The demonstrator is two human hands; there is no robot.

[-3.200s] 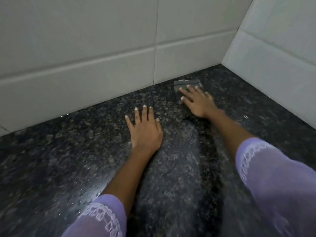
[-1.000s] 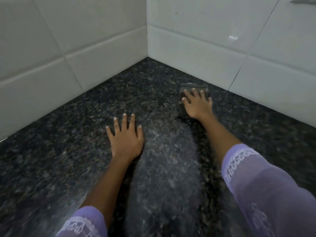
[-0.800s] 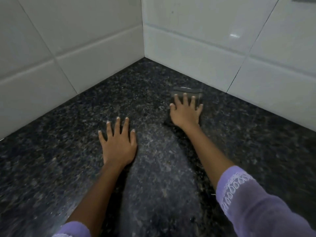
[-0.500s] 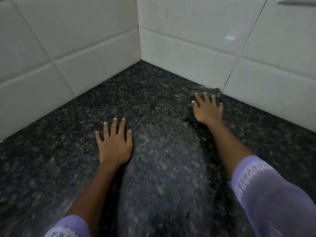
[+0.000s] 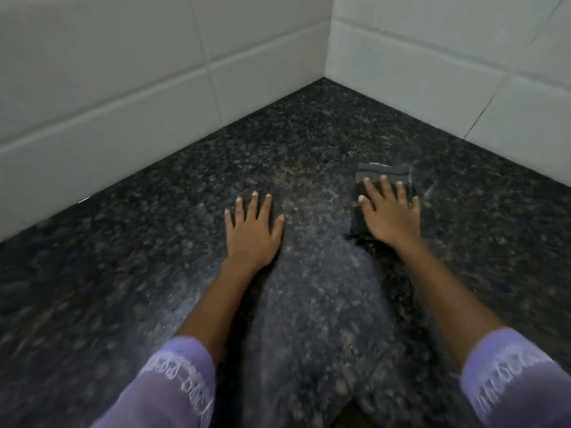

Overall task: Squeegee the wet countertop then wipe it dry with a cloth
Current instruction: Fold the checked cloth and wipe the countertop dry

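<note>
The dark speckled granite countertop [image 5: 309,143] is showing black flecked with grey and brown — paler grey along its middle. A folded dark grey cloth [image 5: 381,173] is lying on it; white glossy wall tiles [image 5: 123,72] are framing the far corner — lilac lace-patterned sleeves [image 5: 173,387] are showing white trim.

- Two white tiled walls meet in a corner seam [image 5: 328,38], beyond the right hand [image 5: 391,216] and a little to its left.
- The left wall [image 5: 108,72] runs away to the left of that grip; the right wall [image 5: 448,57] passes close behind it.
- Each wall has large glossy tiles with thin grey grout lines, and a lower band of tile [image 5: 102,134] at the foot.
- The light is soft and dim, with one small bright glint [image 5: 84,199] at the left wall's base, far left of the grip.
</note>
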